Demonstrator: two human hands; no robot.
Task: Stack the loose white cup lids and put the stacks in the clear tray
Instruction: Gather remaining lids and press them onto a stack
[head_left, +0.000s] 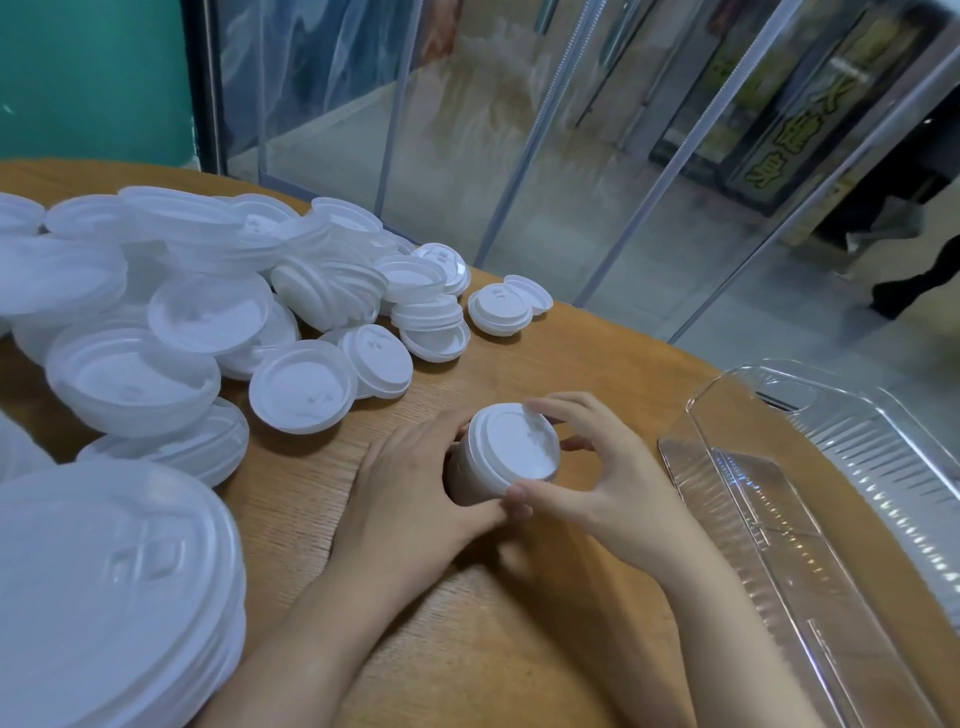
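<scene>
A short stack of white cup lids (511, 449) stands on the wooden table (571, 364), tilted a little toward the camera. My left hand (415, 488) wraps around its left side. My right hand (587, 467) pinches the top lid's rim between thumb and fingers. A large heap of loose white lids (208, 312) covers the table's left half. The clear tray (810, 499) lies at the right, with no lids visible in it.
A tall pile of lids (104, 597) sits very close at the lower left. Two lids (501, 309) lie apart near the table's far edge. Beyond the rounded table edge stand glass panels (519, 156) and a floor.
</scene>
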